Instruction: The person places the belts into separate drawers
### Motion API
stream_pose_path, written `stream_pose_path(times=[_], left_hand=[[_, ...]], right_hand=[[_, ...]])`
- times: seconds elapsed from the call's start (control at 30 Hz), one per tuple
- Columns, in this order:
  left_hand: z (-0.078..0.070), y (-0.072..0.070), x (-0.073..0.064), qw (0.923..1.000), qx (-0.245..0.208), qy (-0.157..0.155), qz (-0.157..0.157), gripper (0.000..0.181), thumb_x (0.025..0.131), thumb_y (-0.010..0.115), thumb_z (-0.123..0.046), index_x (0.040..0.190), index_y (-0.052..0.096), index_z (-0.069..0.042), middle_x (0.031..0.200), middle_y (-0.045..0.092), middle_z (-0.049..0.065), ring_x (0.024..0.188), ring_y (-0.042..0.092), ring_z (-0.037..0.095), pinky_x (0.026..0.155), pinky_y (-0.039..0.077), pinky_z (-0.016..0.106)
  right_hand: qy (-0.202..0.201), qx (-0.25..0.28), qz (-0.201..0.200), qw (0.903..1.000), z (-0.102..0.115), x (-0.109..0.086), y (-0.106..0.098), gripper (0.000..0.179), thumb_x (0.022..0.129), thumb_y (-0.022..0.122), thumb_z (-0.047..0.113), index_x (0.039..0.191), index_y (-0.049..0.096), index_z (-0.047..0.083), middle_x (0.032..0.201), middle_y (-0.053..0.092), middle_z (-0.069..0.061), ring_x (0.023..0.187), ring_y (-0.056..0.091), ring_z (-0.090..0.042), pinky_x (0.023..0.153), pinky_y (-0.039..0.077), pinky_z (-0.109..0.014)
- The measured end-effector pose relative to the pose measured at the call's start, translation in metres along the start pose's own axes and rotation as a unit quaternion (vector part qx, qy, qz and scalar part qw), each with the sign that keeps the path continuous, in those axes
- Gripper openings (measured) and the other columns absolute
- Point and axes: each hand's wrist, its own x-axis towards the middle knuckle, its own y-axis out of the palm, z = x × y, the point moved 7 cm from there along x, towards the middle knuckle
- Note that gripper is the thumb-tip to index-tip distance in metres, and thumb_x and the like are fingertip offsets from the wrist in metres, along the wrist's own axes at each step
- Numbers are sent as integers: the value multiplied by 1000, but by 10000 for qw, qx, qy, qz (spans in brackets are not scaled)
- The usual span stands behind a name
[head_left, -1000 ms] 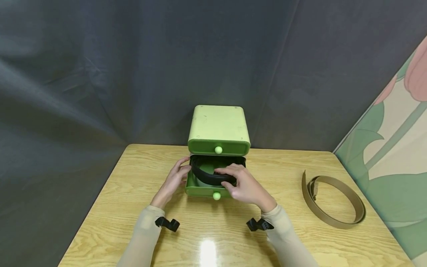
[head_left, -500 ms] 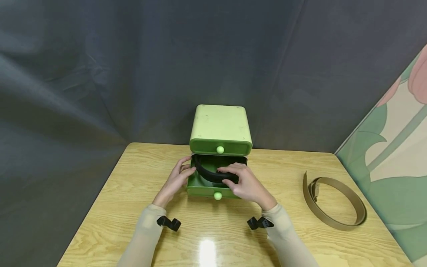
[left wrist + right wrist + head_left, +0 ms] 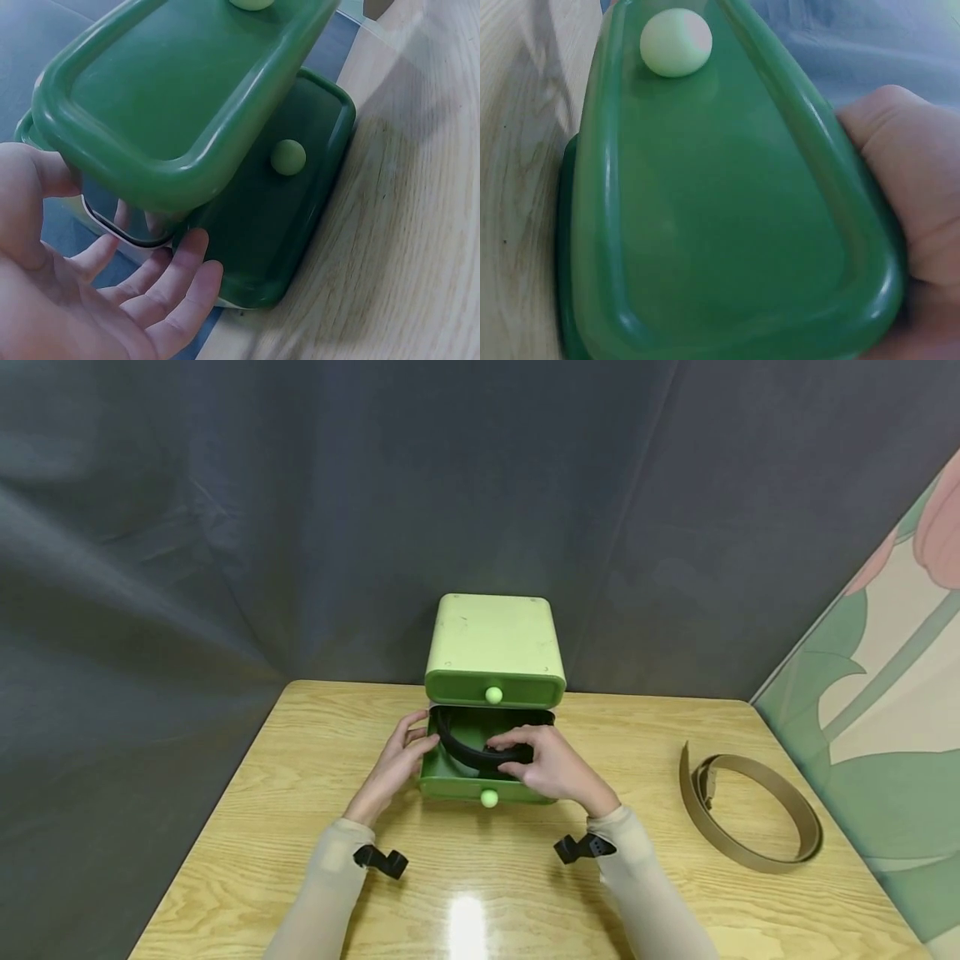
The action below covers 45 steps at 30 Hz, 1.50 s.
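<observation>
Pinching the black belt between thumb and fingertips, the right hand reaches over the open drawer, where the belt lies in a curve, its free side bending away toward the left hand. The left hand is relaxed and unclenched, its thumb at the near rim and its fingers loosely spread beside the drawer wall; whether it presses there I cannot tell. The step in hand looks like settling the belt inside the drawer, though drawing it out cannot be ruled out. If it is to stay, the next move calls for keeping the curve below the rim, then freeing the right fingers so that nothing catches when the drawer slides in. Just beyond both hands is the upper drawer, pushed in under the pale cabinet top; below the hands, the left wrist view shows another closed drawer front. Well apart, to the right of the right hand, a coiled tan belt rests on the table
</observation>
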Motion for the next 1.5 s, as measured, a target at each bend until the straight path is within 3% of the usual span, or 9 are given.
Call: stream_pose_path(times=[0.73, 0.97, 1.13, 1.5], left_hand=[[-4, 3, 0, 10000, 22, 60, 75, 66, 109, 58, -37, 167, 30, -23, 168, 35, 21, 151, 42, 43, 114, 45, 58], [-5, 4, -2, 9998, 6, 130, 123, 68, 110, 57, -36, 168, 28, -18, 168, 34, 24, 152, 40, 45, 116, 43, 63], [-5, 4, -1, 9999, -21, 110, 93, 67, 110, 57, -36, 168, 29, -20, 168, 33, 23, 153, 39, 45, 119, 40, 65], [-4, 2, -3, 9999, -20, 109, 33, 66, 110, 57, -35, 168, 29, -19, 168, 33, 23, 152, 41, 44, 113, 45, 56]], right_hand=[[299, 66, 355, 9989, -10, 6, -2, 34, 92, 81, 2, 125, 79, 8, 115, 80, -3, 108, 74, -19, 93, 61, -37], [248, 138, 422, 9987, -11, 8, -2, 33, 90, 82, 0, 123, 80, 9, 113, 81, -4, 105, 74, -19, 92, 62, -39], [284, 198, 383, 9987, -11, 10, -2, 33, 90, 83, 1, 121, 80, 10, 112, 81, -3, 104, 74, -19, 92, 62, -40], [531, -254, 532, 9968, -13, 14, 4, 34, 89, 86, 7, 122, 80, 9, 110, 80, -4, 104, 75, -21, 94, 62, -43]])
